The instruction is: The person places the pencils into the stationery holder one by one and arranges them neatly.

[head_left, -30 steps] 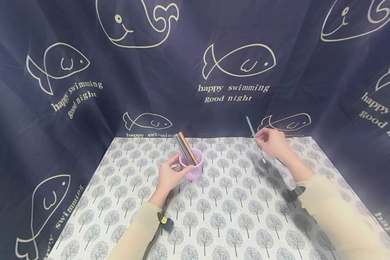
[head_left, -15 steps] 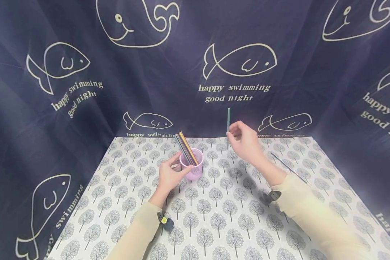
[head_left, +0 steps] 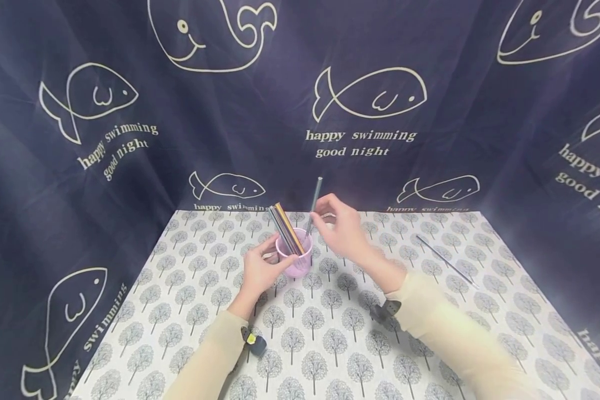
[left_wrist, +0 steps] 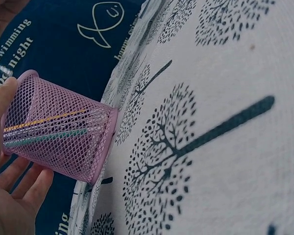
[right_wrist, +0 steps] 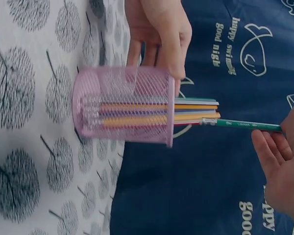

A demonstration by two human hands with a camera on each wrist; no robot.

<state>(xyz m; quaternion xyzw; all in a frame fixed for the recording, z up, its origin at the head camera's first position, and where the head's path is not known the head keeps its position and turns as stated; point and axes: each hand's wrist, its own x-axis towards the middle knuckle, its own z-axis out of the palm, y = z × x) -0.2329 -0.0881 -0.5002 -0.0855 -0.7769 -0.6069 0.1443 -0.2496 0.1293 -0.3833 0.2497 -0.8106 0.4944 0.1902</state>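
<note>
A pink mesh pencil cup [head_left: 300, 271] stands upright on the table, with several coloured pencils [head_left: 287, 229] leaning left inside it. My left hand [head_left: 261, 268] grips the cup near its rim, thumb in front and fingers behind. Above the cup's right side, my right hand [head_left: 344, 228] pinches a green pencil [right_wrist: 247, 125]. In the right wrist view, the pencil's silver-banded end points at the cup's mouth and overlaps the tops of the standing pencils. Through the mesh in the left wrist view, a yellow and a teal pencil [left_wrist: 63, 138] show.
One dark, slim pencil [head_left: 447, 261] lies slanted on the right part of the tree-patterned tablecloth [head_left: 330, 355]. A navy curtain [head_left: 260, 139] with fish drawings rises behind the table's back edge. Each wrist wears a strapped camera.
My right hand has carried the green pencil leftward from the right side of the table to the cup's mouth. The left hand and cup have stayed in place.
</note>
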